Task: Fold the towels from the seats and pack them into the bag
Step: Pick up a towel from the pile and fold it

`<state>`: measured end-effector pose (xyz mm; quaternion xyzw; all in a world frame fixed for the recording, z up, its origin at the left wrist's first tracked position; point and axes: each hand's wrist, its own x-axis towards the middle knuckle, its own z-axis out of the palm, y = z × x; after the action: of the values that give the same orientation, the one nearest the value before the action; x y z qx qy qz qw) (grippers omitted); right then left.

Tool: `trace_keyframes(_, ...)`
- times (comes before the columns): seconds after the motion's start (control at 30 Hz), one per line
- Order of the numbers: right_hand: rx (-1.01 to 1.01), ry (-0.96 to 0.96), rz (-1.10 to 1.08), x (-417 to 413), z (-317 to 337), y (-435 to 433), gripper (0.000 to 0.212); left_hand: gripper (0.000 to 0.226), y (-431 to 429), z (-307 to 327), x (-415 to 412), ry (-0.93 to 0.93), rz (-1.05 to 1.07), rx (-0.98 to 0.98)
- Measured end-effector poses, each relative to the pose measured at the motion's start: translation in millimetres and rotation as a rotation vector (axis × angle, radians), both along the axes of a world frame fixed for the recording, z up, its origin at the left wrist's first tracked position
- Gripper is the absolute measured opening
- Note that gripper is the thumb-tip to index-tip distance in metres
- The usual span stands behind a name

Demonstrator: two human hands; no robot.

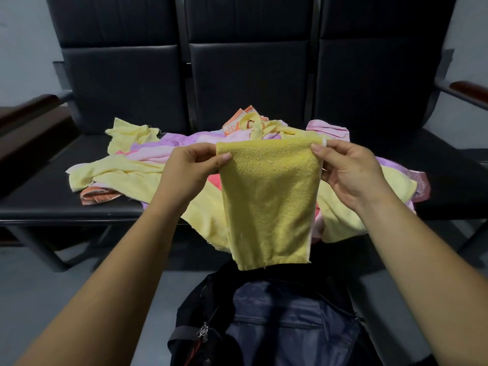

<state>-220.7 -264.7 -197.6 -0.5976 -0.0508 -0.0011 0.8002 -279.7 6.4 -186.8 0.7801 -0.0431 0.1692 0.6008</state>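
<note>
Well, noted at this moment: I held the yellow towel [269, 202] up in front of me, stretched between both hands, above the bag [290, 326].

Left hand [190, 167]: pinched the towel's top left corner, thumb on the near face, the other fingers curled behind the cloth.

Right hand [348, 167]: pinched the top right corner the same way, thumb and forefinger tight on the edge, remaining fingers loosely bent below.

Towel: hung straight down as a narrow strip, top edge taut and level. A paler layer showed along its right side, so it looked doubled lengthwise. Its lower edge hung just over the far rim of the bag; whether it touched, I could not tell.

Bag: dark, sat on the floor [52, 299] close to me, mouth open, blue-grey lining showing. A metal zip pull [203, 332] hung at its left rim.

Pile of towels [126, 167]: lay crumpled and unfolded on the black seats [39, 204], heaped on the middle seat and spilling onto those either side. Pale yellow, lilac, pink and orange-patterned pieces were mixed together. A few hung over the front edge, behind the towel I held.

A brown armrest [468, 89] stood at the right end of the row
</note>
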Motion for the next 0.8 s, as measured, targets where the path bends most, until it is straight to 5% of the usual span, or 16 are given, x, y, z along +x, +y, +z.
trace_keyframes(0.27, 0.035, -0.126, -0.001, -14, 7, 5, 0.019, 0.011, -7, 4, -4, -0.085, 0.003, -0.114)
trace_keyframes(0.47, -0.332, -0.241, 0.260, -19, 5, 13, 0.107, 0.019, -19, 13, -11, -0.093, -0.118, -0.070)
trace_keyframes(0.53, -0.393, -0.233, 0.247, -22, 1, 20, 0.118, 0.016, -21, 12, -12, -0.080, -0.131, -0.074)
trace_keyframes(0.6, -0.280, -0.195, 0.206, -24, 0, 26, 0.115, 0.020, -22, 8, -9, -0.030, -0.093, -0.202)
trace_keyframes(0.7, 0.029, -0.097, 0.151, -24, 6, 28, 0.096, 0.058, -21, 1, -3, 0.214, -0.159, -0.464)
trace_keyframes(0.8, 0.212, 0.000, 0.077, -20, 11, 21, 0.080, 0.041, -25, -17, -9, 0.473, -0.394, -0.215)
